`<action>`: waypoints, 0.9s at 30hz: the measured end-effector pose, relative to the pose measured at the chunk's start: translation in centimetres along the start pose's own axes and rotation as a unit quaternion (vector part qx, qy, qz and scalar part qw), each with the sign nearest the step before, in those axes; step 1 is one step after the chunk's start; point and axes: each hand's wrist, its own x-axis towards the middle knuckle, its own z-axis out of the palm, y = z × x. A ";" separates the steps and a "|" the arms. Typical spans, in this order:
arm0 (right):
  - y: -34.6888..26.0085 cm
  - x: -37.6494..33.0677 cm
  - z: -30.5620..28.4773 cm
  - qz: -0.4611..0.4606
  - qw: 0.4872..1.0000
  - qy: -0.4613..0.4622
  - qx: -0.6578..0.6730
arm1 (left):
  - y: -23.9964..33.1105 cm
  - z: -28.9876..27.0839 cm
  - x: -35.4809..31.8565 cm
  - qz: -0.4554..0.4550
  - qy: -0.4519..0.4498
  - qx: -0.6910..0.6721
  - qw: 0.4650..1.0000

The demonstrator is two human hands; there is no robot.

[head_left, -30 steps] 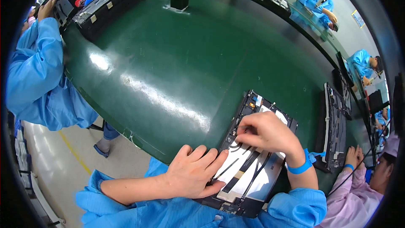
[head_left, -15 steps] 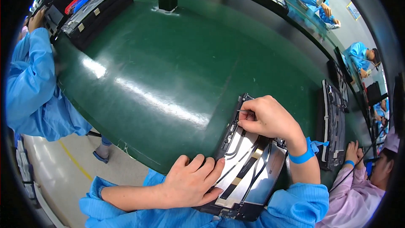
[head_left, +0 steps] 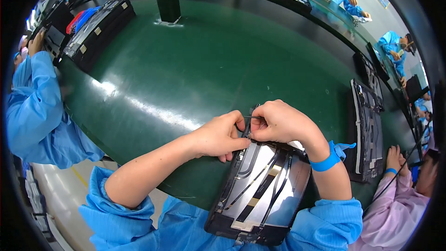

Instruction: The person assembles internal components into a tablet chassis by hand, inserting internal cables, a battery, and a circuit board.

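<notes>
An opened tablet-like device (head_left: 260, 190), with a black frame, silver inner plates and dark ribbon cables, lies tilted before me, its near end against my blue smock. At its far left corner, my right hand (head_left: 283, 123) is closed in a pinch on a thin dark tool (head_left: 252, 117), whose exact kind I cannot make out. A blue wrist band (head_left: 332, 158) circles my right wrist. My left hand (head_left: 220, 135) is curled at the upper left edge of the device, thumb on the frame and fingers bent beside it. The fingers of both hands nearly meet there, hiding that corner.
Similar opened devices (head_left: 367, 130) lie at the right, near a co-worker's hands (head_left: 395, 160). A stack of dark devices (head_left: 97, 32) stands far left, beside another co-worker's blue sleeve (head_left: 37, 102). A dark post (head_left: 166, 0) rises from the green table (head_left: 195, 65).
My left hand has left the lower left part of the device and moved up to its far left corner, beside my right hand. The right hand has shifted slightly left, still pinching the thin tool.
</notes>
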 end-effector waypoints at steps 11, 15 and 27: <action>0.3 -0.1 -0.1 -0.025 1.000 0.013 0.001 | 0.4 0.2 0.2 -0.034 0.006 -0.034 0.999; 0.3 -0.2 -0.2 -0.012 1.000 0.004 -0.010 | 0.6 0.2 0.2 -0.047 0.003 -0.050 0.998; -2.5 -5.4 -0.9 -0.071 0.992 0.093 -0.043 | 0.7 0.0 0.0 -0.058 0.016 -0.047 0.997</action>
